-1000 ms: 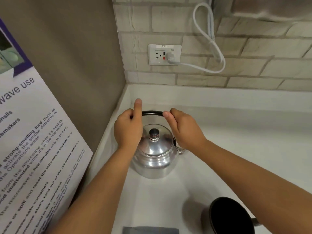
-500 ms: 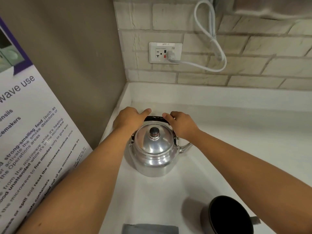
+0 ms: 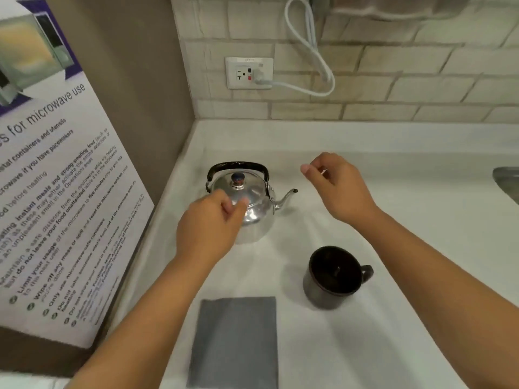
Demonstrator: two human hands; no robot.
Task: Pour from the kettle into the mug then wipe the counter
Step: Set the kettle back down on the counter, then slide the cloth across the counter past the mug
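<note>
On counter (image 3: pixel 421 220): kettle (image 3: pixel 254 203) upright, spout toward right. Left hand (image 3: pixel 209 224) over its front, fingers loosely curled, gripping nothing. Right hand (image 3: pixel 335 183) beside spout, loosely curled, empty. Mug (image 3: pixel 332 276), cloth (image 3: pixel 236 341) nearer.

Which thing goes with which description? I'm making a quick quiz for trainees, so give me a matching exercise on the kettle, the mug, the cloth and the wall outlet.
Things:
1. kettle
2. mug
3. cloth
4. wall outlet

Descriptions:
A. grey, lying flat at the near edge of the counter
B. white, with a plug and cord in it
C. shiny metal, black handle lying back, spout pointing right
D. dark, upright, handle to the right

Pairs: 1-C, 2-D, 3-A, 4-B
</note>
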